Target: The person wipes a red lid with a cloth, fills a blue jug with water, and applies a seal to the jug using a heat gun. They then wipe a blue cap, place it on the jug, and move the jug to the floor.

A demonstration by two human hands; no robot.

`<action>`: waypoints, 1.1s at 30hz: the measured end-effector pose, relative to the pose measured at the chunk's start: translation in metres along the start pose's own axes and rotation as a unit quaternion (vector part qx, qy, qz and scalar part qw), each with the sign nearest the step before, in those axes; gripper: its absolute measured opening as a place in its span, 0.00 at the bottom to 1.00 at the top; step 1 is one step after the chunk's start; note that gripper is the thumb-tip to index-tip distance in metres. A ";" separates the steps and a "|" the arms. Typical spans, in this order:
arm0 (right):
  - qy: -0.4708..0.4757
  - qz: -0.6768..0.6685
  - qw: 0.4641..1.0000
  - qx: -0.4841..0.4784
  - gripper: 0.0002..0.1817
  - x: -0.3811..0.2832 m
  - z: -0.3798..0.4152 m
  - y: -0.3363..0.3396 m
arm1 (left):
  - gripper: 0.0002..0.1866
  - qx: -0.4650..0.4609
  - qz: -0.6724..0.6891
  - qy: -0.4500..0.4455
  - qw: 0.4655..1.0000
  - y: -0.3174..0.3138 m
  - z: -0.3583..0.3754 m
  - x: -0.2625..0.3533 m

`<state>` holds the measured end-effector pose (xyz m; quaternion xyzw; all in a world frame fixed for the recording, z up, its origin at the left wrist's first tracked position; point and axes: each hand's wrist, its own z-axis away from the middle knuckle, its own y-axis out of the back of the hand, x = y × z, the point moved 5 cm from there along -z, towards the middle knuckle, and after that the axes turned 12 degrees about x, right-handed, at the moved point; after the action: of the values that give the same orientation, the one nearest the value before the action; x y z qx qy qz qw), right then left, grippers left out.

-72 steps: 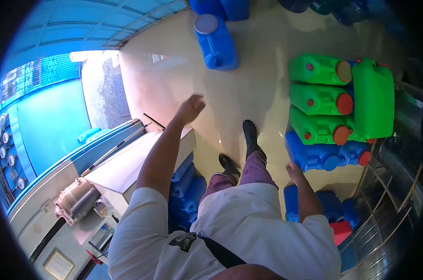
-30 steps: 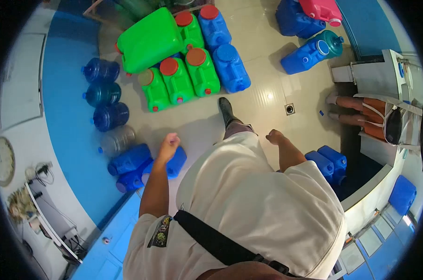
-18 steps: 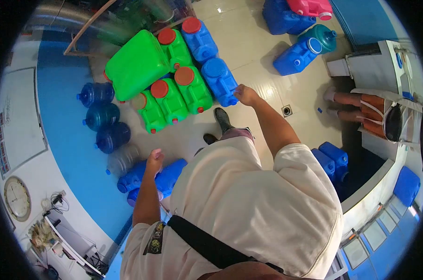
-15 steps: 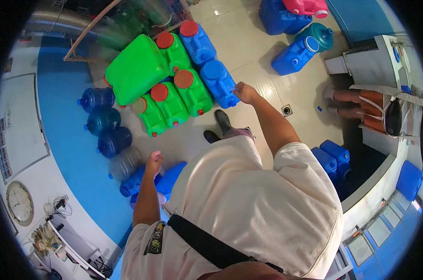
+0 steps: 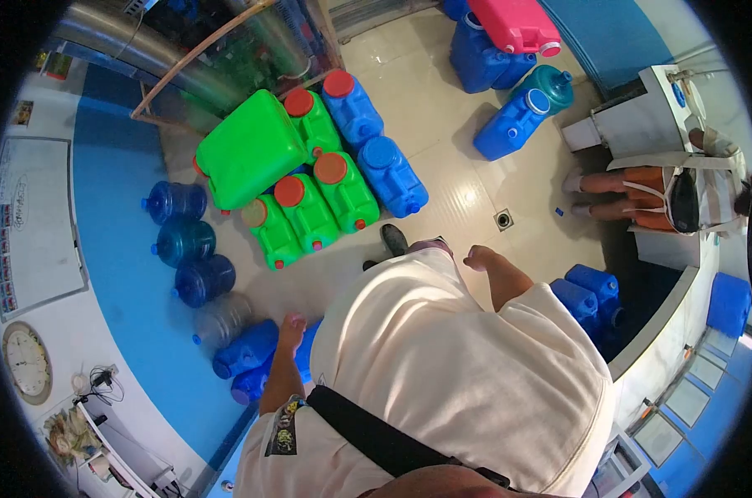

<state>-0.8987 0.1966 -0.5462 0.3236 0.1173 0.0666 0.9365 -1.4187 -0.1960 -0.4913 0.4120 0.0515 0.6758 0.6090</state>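
Note:
My left hand (image 5: 293, 329) hangs low with its fingers curled in. A pale pinkish patch shows at the fingertips, too small to name. Blue jugs (image 5: 249, 349) lie just beside it. My right hand (image 5: 478, 259) is at my side with fingers curled and nothing visible in it. Ahead of me stands a blue jug (image 5: 391, 178) with a blue lid, apart from both hands. Against it is another blue jug (image 5: 352, 109) with a red lid. Green jugs (image 5: 348, 189) with red lids stand to the left, and one big green jug (image 5: 254, 149) lies on top.
Round water bottles (image 5: 176, 202) line the blue wall at left. At the far right stand a blue jug (image 5: 509, 129), a teal bottle (image 5: 550, 87) and a pink jug (image 5: 513, 25). Another person (image 5: 654, 199) stands by the counter. A floor drain (image 5: 504, 219) lies right of my boots.
My right hand has left the top of the blue-lidded jug and come back to my side. My left hand has dropped slightly. The view has shifted a little.

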 end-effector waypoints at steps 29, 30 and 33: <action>-0.065 -0.088 0.990 0.087 0.26 -0.013 0.029 -0.002 | 0.21 -0.035 0.015 -0.011 0.999 0.003 -0.019 0.024; -0.066 -0.089 0.990 0.086 0.26 -0.009 0.018 -0.011 | 0.22 -0.025 0.028 0.002 0.999 0.006 -0.011 0.026; -0.005 -0.045 0.996 0.082 0.26 -0.016 -0.006 -0.016 | 0.22 -0.019 0.030 0.000 0.999 0.009 -0.008 0.021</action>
<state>-0.9152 0.1844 -0.5575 0.3937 0.1317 0.0129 0.9097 -1.4289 -0.1764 -0.4806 0.4012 0.0263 0.6948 0.5963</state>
